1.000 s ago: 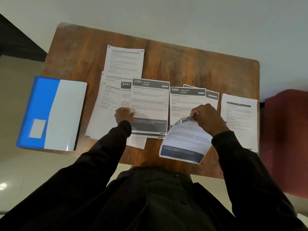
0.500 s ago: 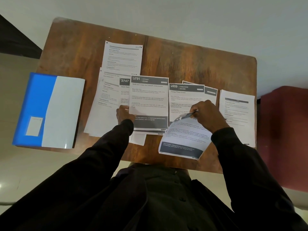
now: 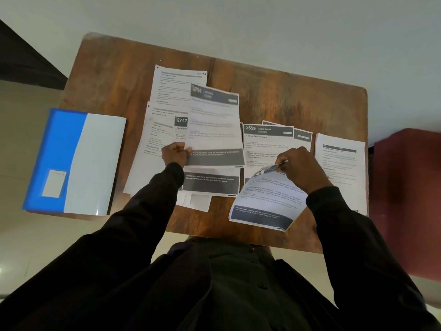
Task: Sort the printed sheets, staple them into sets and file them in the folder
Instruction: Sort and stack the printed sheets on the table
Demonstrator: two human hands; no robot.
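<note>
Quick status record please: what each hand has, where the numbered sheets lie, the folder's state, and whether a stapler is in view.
left hand: pinches the 3791 sheet by its lower left edge
right hand: pinches the top edge of a curled sheet
3791 sheet: overlaps the 2747 sheet; print blurred
2659 sheet: flat on the table, partly under the right hand
folder: closed, blue and white, at the table's left end
right stack: flat at the table's right edge
stapler: none in view

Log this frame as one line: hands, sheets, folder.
phase: sorting | left hand: pinches sheet 3791 by its edge | right hand: holds curled sheet | folder: closed, table left end
</note>
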